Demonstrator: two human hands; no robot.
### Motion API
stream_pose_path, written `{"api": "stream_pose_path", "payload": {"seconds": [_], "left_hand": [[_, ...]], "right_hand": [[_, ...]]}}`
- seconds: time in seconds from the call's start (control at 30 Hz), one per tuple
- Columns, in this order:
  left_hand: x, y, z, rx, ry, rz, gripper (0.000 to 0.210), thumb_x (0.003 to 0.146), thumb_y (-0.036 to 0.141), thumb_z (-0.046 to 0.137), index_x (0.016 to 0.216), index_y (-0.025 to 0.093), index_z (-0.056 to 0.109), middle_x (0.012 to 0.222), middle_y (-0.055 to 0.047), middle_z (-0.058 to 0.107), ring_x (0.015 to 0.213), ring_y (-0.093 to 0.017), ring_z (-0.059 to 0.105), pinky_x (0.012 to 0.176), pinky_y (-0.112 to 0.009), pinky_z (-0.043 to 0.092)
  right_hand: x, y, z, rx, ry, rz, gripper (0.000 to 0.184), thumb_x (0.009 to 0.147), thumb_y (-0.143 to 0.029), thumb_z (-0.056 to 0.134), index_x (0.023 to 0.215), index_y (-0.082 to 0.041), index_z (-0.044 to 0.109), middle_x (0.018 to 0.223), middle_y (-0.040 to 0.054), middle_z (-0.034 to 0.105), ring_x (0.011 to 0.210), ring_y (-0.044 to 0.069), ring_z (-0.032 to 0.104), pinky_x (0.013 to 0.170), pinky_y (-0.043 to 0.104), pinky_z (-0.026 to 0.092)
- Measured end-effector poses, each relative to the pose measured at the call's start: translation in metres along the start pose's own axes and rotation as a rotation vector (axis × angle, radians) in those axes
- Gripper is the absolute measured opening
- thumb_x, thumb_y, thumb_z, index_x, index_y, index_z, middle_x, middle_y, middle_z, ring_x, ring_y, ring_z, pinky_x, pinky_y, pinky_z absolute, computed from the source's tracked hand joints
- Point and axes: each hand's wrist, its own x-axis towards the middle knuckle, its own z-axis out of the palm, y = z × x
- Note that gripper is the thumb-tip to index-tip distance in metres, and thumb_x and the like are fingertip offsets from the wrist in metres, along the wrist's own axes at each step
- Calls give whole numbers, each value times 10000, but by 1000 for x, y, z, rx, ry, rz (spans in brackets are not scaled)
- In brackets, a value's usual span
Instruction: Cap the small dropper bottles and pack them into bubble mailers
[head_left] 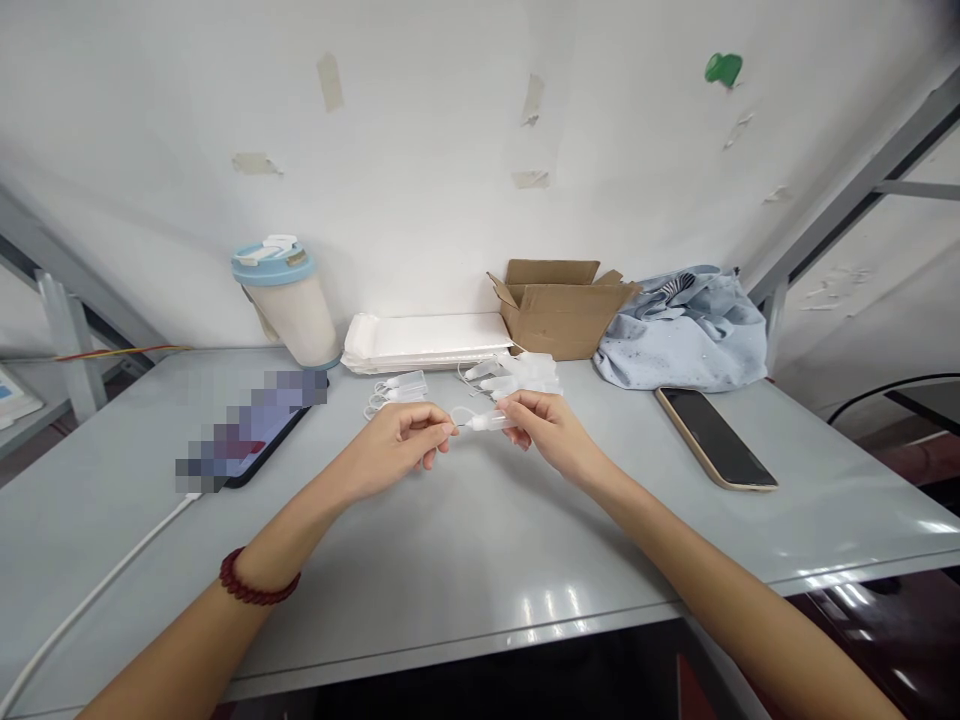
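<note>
Between the fingers of my right hand [544, 430] is a small translucent squeeze bottle [487, 421], lying sideways with its thin needle tip towards the left. My left hand [409, 440] is closed in a pinch at that tip. A thin white loop runs from the bottle's neck to my left fingertips, which hide the loop's end. Just behind my right hand lies a group of similar needle-tip bottles [525, 372]. A smaller group of bottles with looped straps [405, 386] rests behind my left hand.
On the grey table [465, 560] stand a blue-lidded cup [292, 310], white padded packets [427, 340] and an open cardboard box [566, 320]. Light blue cloth [682, 335] is heaped at the right. A phone [716, 440] lies there; another phone [262, 440] with a white cable [97, 590] is left.
</note>
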Motion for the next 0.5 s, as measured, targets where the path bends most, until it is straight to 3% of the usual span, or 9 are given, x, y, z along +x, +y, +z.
{"api": "stream_pose_path", "payload": {"seconds": [0.5], "left_hand": [[-1,-1,9,-9,18,9,234,830,366,514,711,177,584,683,9,578,574,-112,515,532,-227,383]], "right_hand": [[-3,1,7,-46,-20,-9,339,884,-419,468,649,-180,521,573,-30,493,522,91,415,548,253,343]]}}
